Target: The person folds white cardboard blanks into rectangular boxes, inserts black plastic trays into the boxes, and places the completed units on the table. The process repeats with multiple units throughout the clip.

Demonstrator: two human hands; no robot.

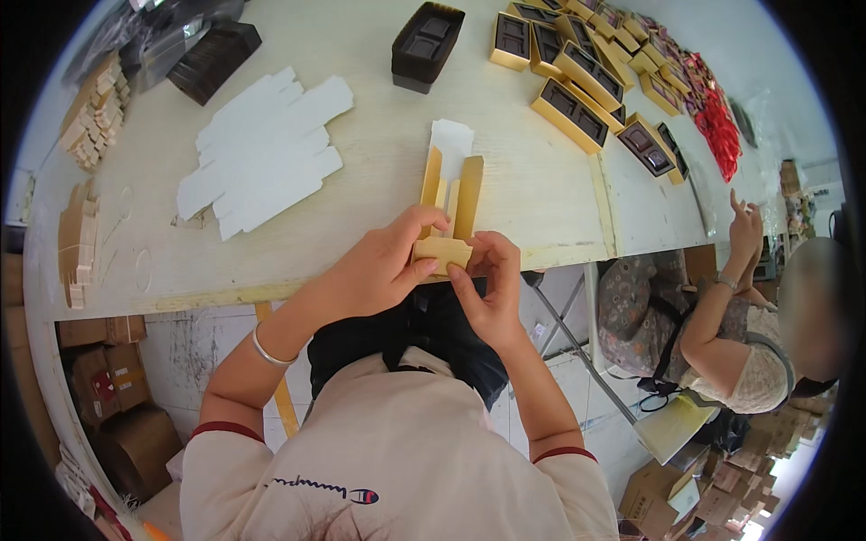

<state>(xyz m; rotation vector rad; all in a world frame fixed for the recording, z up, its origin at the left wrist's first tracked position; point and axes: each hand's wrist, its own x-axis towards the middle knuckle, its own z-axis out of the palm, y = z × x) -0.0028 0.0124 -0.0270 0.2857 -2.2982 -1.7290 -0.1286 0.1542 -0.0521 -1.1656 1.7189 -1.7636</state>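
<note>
Between my hands at the table's front edge is a partly folded gold cardboard box, with its side walls raised and a white end flap lying out on the far side. My left hand grips its near left corner, thumb on the near end panel. On the near right corner, my right hand pinches that same panel between thumb and fingers. To the left lies a stack of flat white box blanks. Beyond the box stands a stack of dark plastic trays with two hollows each.
Several gold boxes with dark trays crowd the right side, near red ribbons. Another dark tray stack lies far left, with bundled folded card nearer. A seated person works at right. Cartons sit under the table.
</note>
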